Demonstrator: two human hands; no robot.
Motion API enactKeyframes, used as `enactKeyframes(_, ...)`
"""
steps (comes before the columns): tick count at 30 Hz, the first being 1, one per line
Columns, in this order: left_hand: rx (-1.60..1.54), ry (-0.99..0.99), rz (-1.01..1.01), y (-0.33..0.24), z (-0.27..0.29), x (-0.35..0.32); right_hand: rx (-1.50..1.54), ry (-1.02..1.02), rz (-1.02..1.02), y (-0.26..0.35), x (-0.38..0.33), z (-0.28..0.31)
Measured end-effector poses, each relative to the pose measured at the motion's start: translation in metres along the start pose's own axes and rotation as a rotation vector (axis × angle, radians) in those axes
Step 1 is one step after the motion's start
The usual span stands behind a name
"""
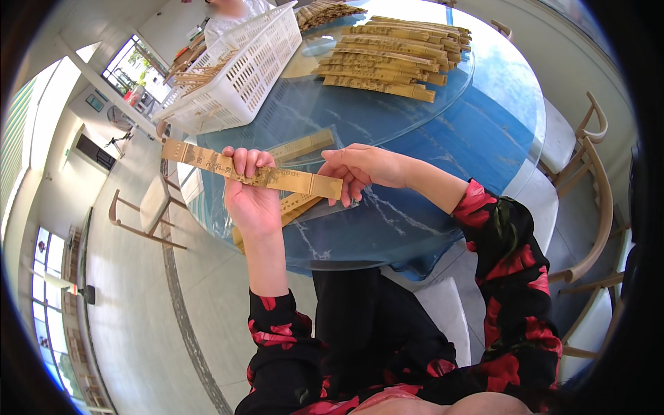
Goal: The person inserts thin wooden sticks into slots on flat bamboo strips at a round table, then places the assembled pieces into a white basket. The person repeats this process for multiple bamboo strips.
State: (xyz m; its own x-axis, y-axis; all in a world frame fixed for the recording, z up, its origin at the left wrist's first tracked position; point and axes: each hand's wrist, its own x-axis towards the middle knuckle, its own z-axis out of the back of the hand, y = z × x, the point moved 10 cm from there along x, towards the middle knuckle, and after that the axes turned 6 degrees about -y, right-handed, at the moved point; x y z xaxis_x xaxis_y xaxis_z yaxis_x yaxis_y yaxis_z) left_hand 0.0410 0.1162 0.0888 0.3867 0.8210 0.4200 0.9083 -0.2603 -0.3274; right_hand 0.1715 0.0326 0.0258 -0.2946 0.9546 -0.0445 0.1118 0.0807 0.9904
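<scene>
A long, flat gold paper sleeve (pixel 283 180) with dark print and a picture on it is held up slantwise over the near left part of the table. My left hand (pixel 250 190) is closed round it left of its middle, fingers folded over the top edge. At the sleeve's right end, my right hand (pixel 363 169) has its fingers curled against the tip; part of their contact is hidden. Below the held sleeve lies another gold sleeve (pixel 297 205), partly covered. A further gold strip in clear film (pixel 302 145) lies just beyond my hands.
A white slatted plastic basket (pixel 238 90) with thin wooden sticks (pixel 200 75) stands at the far left. Stacked gold sleeves (pixel 394 59) lie on the raised glass disc, with a darker pile (pixel 325 12) behind. Wooden chairs (pixel 595 200) surround the blue marbled table (pixel 443 149). Someone in white (pixel 238 17) is beyond the basket.
</scene>
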Motion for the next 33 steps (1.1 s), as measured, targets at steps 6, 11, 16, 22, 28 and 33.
enactKeyframes(6,0.028,0.011,-0.021,-0.019,0.016,-0.003,-0.127,-0.010,0.016,0.000,0.001,-0.005)
enactKeyframes(11,0.292,-0.201,0.009,0.015,0.008,-0.040,-0.095,-0.111,0.022,0.001,-0.001,0.011)
enactKeyframes(16,0.942,-0.103,0.077,0.041,0.014,-0.065,-0.114,-0.069,0.000,-0.002,0.002,0.000)
enactKeyframes(22,1.006,-0.055,0.066,0.042,0.005,-0.073,-0.139,-0.045,0.014,-0.001,-0.003,-0.009)
enactKeyframes(28,1.000,-0.001,0.050,0.043,0.005,-0.073,-0.072,-0.012,0.011,-0.009,0.002,-0.004)
enactKeyframes(33,1.004,-0.012,0.053,0.042,0.010,-0.073,-0.055,0.017,0.002,-0.008,0.000,-0.008)
